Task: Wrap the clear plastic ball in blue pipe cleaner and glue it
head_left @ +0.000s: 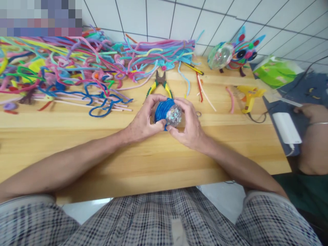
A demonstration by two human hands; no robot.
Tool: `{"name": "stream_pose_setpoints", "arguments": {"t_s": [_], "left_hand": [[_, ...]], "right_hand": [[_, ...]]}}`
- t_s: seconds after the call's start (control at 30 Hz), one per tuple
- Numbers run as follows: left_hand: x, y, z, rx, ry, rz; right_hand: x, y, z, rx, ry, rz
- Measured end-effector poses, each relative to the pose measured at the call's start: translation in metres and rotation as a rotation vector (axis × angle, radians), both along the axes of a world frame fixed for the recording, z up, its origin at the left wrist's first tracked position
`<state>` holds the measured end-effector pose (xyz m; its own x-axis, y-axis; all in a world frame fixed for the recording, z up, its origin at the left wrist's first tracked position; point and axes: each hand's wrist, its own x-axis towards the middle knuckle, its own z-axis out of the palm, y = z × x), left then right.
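Between my two hands is a clear ball (pixel 174 116) with bits of pale, glittery filling inside, its left part wrapped in rows of blue pipe cleaner (pixel 162 111). My left hand (pixel 145 119) curls round the blue-wrapped side, thumb pressed on the front. From the other side my right hand (pixel 190 124) grips the ball, its fingertips at the top and its thumb low at the front edge. Just beyond the ball lie pliers (pixel 161 79) with yellow and green handles, jaws pointing away from me. The underside of the ball is hidden.
Tangled coloured pipe cleaners (pixel 64 68) cover the back left, beside a straighter bundle (pixel 164 53). Rightward are a yellow cutter knife (pixel 193 69), a decorated big-eyed figure (pixel 242 54), and a yellow glue gun (pixel 248 97) with a cable. Another person's arm (pixel 315 136) reaches in near a white box (pixel 287 128).
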<state>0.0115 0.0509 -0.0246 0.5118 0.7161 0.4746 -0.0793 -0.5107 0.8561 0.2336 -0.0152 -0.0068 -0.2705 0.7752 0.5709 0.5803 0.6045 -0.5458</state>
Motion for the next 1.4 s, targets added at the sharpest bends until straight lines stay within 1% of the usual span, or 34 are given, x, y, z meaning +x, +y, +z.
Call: {"name": "stream_pose_setpoints", "arguments": {"t_s": [0.17, 0.47, 0.7, 0.93, 1.07, 1.2, 1.4], "left_hand": [[-0.0015, 0.0011, 0.0015, 0.019, -0.001, -0.038], [-0.0013, 0.001, 0.002, 0.042, 0.02, -0.023], [-0.0041, 0.0027, 0.0039, 0.021, 0.035, -0.054], [-0.0022, 0.0022, 0.0036, 0.014, 0.021, -0.03], [-0.0026, 0.0005, 0.0047, -0.015, 0.028, -0.025], [-0.0035, 0.0006, 0.0033, 0.003, 0.033, -0.021], [-0.0028, 0.0033, -0.0004, 0.032, 0.03, -0.013]], "right_hand": [[-0.0001, 0.0001, -0.0014, 0.008, 0.01, 0.005], [0.0024, 0.0015, -0.0043, 0.004, 0.02, 0.01], [0.0061, 0.0014, -0.0034, -0.017, -0.011, 0.011], [0.0039, 0.0009, -0.0035, -0.009, -0.005, -0.004], [0.0036, 0.0002, -0.0029, -0.042, -0.015, -0.011], [0.0035, -0.0007, -0.0026, -0.057, -0.022, -0.015], [0.0023, -0.0002, -0.0038, -0.002, -0.014, -0.004]]}}
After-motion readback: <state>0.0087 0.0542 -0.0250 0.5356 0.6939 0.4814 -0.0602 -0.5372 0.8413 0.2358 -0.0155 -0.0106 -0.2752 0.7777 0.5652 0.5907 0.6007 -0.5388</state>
